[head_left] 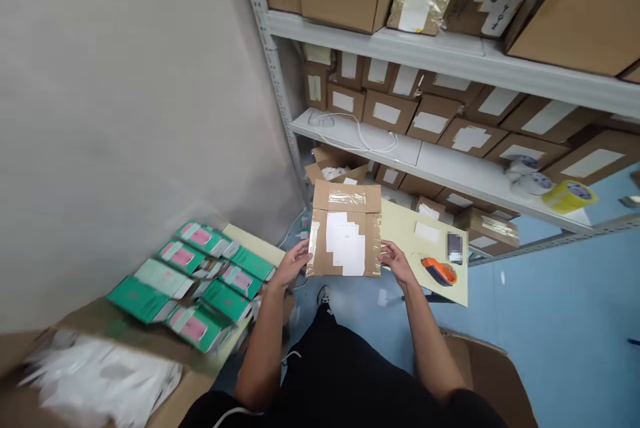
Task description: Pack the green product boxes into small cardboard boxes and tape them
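Left fingers [303, 258] pinching left edge | cardboard box [355, 218] between | right fingers [389, 251] pinching right edge

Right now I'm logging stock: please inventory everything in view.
Labelled box: one, brown, held at centre
Rack: one, pale grey, ahead
Shelf boxes: many, brown, on rack
Cable: one, white, on rack
Tape rolls: at least three, yellow and whitish, on rack
Right table: one, pale yellow, right
Orange item: one, orange, right table
Pixelated item: one, dark, right table
Left table: one, pale yellow, left
Green packs: several, green, left table
Heap: one, white, lower left
Carton: one, brown, lower right
Wall: one, grey, left
Floor: one, blue, below
Shoe: one, grey, centre
Clothing: some, black, bottom
Forearms: two, bare, bottom
Left grip: one, bare, box's left edge
Right grip: one, bare, box's right edge
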`<action>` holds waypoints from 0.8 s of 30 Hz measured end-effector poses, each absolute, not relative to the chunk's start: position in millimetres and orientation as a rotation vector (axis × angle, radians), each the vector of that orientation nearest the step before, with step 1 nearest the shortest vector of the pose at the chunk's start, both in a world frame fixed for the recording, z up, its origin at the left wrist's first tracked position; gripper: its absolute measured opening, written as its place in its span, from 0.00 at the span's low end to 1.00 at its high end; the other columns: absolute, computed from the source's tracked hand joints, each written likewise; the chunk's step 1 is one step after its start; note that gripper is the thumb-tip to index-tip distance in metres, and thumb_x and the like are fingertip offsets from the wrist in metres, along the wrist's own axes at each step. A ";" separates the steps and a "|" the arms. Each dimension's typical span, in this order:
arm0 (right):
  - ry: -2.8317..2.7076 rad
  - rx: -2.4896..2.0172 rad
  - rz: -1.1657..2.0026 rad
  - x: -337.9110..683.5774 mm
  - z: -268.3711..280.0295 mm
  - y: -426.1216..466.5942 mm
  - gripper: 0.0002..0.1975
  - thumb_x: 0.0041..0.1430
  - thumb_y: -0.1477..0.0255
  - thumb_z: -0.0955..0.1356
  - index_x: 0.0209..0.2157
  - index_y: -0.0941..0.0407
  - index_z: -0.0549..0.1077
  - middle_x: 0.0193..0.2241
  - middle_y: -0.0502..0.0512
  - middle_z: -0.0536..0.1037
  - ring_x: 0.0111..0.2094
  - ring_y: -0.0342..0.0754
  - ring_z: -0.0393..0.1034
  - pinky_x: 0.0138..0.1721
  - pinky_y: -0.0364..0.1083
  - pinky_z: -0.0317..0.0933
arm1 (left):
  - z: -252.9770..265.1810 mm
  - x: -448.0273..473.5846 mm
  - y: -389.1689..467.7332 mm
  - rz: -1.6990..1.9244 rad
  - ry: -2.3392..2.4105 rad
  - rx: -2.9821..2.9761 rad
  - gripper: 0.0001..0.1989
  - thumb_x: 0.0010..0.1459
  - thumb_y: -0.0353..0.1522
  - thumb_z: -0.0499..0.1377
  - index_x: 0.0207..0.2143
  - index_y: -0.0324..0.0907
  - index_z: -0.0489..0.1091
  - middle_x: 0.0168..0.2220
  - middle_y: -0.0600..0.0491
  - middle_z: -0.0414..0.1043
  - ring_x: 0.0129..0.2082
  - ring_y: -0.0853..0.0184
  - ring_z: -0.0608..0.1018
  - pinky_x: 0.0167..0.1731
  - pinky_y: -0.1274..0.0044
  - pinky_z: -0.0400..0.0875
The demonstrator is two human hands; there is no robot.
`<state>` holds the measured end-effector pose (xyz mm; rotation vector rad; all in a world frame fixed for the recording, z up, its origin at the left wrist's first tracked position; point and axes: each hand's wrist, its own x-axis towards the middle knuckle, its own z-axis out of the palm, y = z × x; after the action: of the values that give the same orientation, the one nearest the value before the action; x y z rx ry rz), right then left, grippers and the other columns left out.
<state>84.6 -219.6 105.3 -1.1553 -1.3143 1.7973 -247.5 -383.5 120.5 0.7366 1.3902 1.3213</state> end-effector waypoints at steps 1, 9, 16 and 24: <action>-1.309 -1.185 1.757 84.5 103.1 -211.0 0.26 0.42 0.68 0.76 0.47 0.50 0.77 0.34 0.49 0.77 0.31 0.46 0.71 0.33 0.47 0.68 | 120.3 -252.1 -363.3 1.298 1.375 0.745 0.35 0.53 0.46 0.70 0.61 0.43 0.71 0.50 0.44 0.79 0.50 0.55 0.81 0.53 0.63 0.74; -1.436 -1.590 1.129 82.4 63.3 -156.6 0.33 0.48 0.62 0.70 0.58 0.51 0.74 0.48 0.60 0.80 0.47 0.59 0.76 0.47 0.58 0.72 | 113.4 -258.1 -219.5 1.198 1.280 0.904 0.23 0.51 0.43 0.71 0.46 0.43 0.75 0.43 0.48 0.79 0.41 0.60 0.81 0.41 0.70 0.76; -1.440 -1.694 1.272 73.1 29.2 -179.4 0.32 0.47 0.65 0.73 0.58 0.49 0.76 0.57 0.63 0.78 0.54 0.64 0.76 0.45 0.59 0.75 | 43.7 -166.4 -140.3 0.981 1.566 0.684 0.16 0.44 0.31 0.70 0.34 0.43 0.68 0.34 0.51 0.75 0.38 0.59 0.80 0.35 0.72 0.75; -1.674 -1.580 1.152 74.3 18.2 -184.4 0.36 0.47 0.74 0.71 0.61 0.47 0.74 0.60 0.57 0.76 0.62 0.62 0.70 0.66 0.62 0.62 | 17.6 -74.2 -132.3 0.901 1.515 0.640 0.21 0.48 0.39 0.72 0.41 0.45 0.67 0.32 0.50 0.76 0.35 0.59 0.82 0.37 0.69 0.76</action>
<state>74.3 -184.4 18.2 -1.5798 -1.6739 1.1520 -74.2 -132.3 17.6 0.6404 1.5152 0.9008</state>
